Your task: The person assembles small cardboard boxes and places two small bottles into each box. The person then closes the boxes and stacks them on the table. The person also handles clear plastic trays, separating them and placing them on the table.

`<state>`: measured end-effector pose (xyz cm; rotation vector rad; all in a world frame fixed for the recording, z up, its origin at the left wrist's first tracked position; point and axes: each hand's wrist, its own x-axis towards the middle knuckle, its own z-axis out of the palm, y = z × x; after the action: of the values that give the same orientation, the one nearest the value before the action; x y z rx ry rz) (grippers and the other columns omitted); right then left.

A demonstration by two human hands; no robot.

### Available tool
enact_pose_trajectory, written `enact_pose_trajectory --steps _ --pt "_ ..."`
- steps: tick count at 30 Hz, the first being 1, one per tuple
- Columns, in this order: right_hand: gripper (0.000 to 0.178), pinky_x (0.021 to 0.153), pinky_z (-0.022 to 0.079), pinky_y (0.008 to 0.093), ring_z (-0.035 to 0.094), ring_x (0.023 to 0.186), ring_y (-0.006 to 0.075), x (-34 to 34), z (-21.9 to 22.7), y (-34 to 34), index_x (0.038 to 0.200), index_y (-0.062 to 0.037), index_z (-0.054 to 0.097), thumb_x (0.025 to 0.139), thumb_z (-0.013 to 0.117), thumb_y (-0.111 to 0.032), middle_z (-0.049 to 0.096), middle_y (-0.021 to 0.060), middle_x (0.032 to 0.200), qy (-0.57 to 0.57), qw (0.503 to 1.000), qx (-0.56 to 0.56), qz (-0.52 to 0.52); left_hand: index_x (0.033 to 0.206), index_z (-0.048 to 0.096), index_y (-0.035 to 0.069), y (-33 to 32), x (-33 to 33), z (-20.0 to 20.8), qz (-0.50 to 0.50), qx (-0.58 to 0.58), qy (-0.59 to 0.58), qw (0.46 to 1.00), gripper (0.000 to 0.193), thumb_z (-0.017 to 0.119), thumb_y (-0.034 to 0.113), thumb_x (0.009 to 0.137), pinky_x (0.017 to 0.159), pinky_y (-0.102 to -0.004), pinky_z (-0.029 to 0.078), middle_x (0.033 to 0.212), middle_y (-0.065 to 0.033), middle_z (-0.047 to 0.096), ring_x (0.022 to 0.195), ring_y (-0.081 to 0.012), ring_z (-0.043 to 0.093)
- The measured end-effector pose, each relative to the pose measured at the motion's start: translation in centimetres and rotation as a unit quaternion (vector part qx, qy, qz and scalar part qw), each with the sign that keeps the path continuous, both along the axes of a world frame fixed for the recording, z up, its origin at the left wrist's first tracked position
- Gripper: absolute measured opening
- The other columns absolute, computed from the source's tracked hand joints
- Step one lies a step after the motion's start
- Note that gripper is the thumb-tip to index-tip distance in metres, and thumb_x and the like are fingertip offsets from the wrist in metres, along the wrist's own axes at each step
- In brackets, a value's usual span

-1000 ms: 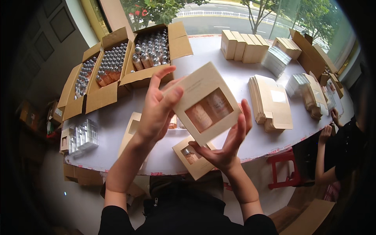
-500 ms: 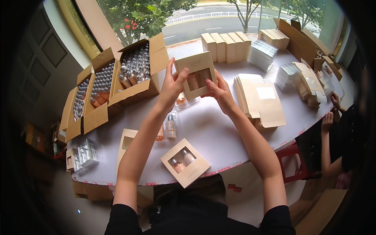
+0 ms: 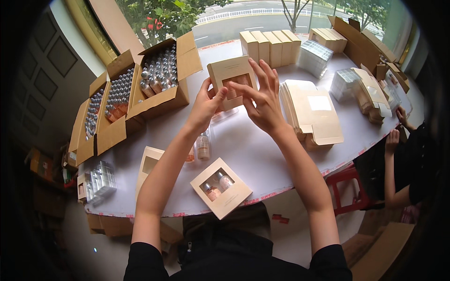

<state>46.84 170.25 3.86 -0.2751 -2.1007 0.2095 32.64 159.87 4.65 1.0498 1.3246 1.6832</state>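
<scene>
My left hand (image 3: 205,105) grips the left side of a cream windowed gift box (image 3: 222,69), held tilted above the table; bottles show dimly in its window. Over the box's right side, my right hand (image 3: 265,102) has its fingers spread. Its index finger reaches across the window; whether it touches is unclear. Below, near the table's front edge, lies a second cream gift box (image 3: 229,202) with two bottles in its window. A bottle with a grey cap (image 3: 203,146) stands in a clear tray, partly behind my left forearm. Another cream box (image 3: 149,157) is half hidden by that arm.
Open cartons of bottles (image 3: 157,100) stand at the left. Flat cream boxes (image 3: 304,112) are stacked on the right, upright boxes (image 3: 269,47) and clear trays (image 3: 315,57) behind. Clear trays (image 3: 101,182) sit at the left edge. Another person's hand (image 3: 392,141) is at far right.
My right hand has let go of the box's lower right side and lifted, fingers spreading over the window. My left hand still grips the box. The view has shifted slightly.
</scene>
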Motion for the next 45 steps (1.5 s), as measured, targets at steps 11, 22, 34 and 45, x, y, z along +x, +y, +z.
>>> enact_pose_trajectory --steps 11,22,34,45 --pt "0.044 0.107 0.009 0.055 0.02 0.132 0.0293 0.0 -0.2 -1.8 0.101 -0.0312 0.064 0.065 0.066 -0.007 0.032 0.0049 0.14 -0.057 0.997 0.056 -0.007 0.129 0.03 0.007 -0.4 -1.1 -0.2 0.041 0.062 -0.011 0.997 0.063 0.062 0.035 0.083 0.082 -0.0335 0.049 0.114 -0.012 0.052 0.103 -0.0191 0.053" --pt "0.042 0.106 0.015 0.0501 0.022 0.13 0.0305 0.4 -0.5 -0.7 0.106 -0.0265 0.064 0.069 0.06 -0.006 0.032 0.0091 0.139 -0.047 0.992 0.02 -0.119 0.129 0.028 0.006 -0.5 -1.0 -0.1 0.06 0.054 0.015 0.997 0.067 0.064 0.037 0.081 0.083 -0.0333 0.049 0.115 -0.0142 0.051 0.105 -0.0204 0.052" --pt "0.031 0.074 0.044 0.0335 0.052 0.09 0.0234 -0.5 -1.9 1.0 0.105 0.0002 0.042 0.075 0.046 -0.002 0.049 0.0141 0.104 0.118 0.926 -0.358 0.019 0.115 0.034 0.011 5.0 -3.6 1.1 0.063 -0.051 0.049 0.996 0.042 0.059 0.016 0.082 0.071 -0.0291 0.043 0.1 -0.0077 0.053 0.09 -0.0144 0.052" --pt "0.064 0.092 0.041 0.0376 0.044 0.117 0.0258 -0.7 -3.1 1.9 0.131 -0.0066 0.031 0.079 0.066 -0.02 0.045 0.0172 0.125 0.029 0.842 -0.498 0.206 0.125 0.037 0.007 3.6 -3.5 3.0 -0.021 -0.108 0.057 0.992 0.053 0.042 0.011 0.073 0.09 -0.0307 0.039 0.114 -0.0083 0.046 0.106 -0.0177 0.046"
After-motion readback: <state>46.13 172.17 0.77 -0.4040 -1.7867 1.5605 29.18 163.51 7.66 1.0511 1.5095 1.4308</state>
